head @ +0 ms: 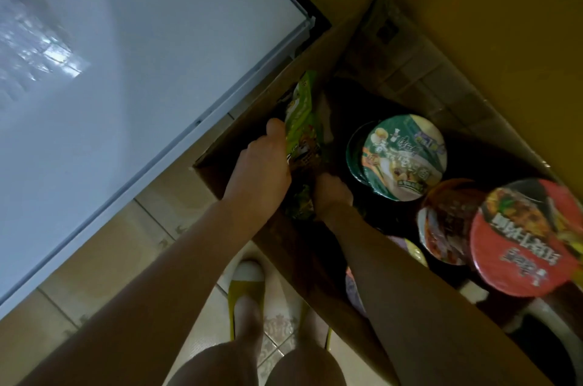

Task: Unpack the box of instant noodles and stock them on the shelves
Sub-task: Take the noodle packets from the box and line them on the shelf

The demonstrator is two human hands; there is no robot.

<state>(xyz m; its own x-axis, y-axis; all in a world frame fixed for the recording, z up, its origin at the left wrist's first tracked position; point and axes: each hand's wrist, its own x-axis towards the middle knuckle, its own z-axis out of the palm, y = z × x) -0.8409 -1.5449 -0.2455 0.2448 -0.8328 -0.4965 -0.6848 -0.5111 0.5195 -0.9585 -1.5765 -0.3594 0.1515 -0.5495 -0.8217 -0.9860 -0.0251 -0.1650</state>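
An open cardboard box (252, 114) stands on the floor. Inside its left end stands a green instant noodle packet (303, 120). My left hand (262, 164) grips the packet's left side. Reaching into the box just to its right, my right hand (331, 193) holds the lower part of the packet, its fingers hidden behind it. Further right in the box lie a green-lidded noodle bowl (403, 155) and two red-lidded noodle bowls (523, 234), (448, 221). A purple-lidded bowl (355, 291) shows partly under my right forearm.
A white chest freezer lid (126, 70) fills the left, close against the box. A yellow wall (473, 7) runs behind the box. Tiled floor (151, 234) lies below, with my legs and a yellow-and-white shoe (247, 284) on it.
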